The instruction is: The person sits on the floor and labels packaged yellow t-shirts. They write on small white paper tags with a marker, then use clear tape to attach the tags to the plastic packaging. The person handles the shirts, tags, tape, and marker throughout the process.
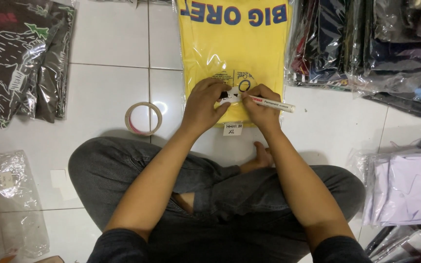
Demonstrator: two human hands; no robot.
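left hand: fingers curled shut, pinching a small white label against the bagged shirt, just at 9 o'clock of the right hand.
right hand: fingers closed around a white marker, its tip meeting the small white label; the barrel points toward 3 o'clock.
small white label: caught between the 2 hands, lying on the lower part of the yellow shirt.
yellow shirt: folded in a clear plastic bag, blue lettering at its 12 o'clock end, flat on the white tiled floor in front of the person's crossed legs.
second label: white, stuck at the bag's 6 o'clock edge, just below the hands.
tape roll: pale ring lying flat on the floor, near the left hand at 9 o'clock, apart from it.
dark bagged shirts: stacked at 10 o'clock.
bagged garment pile: at 2 o'clock, touching the yellow shirt's bag edge.
pale bagged garments: at 4 o'clock.
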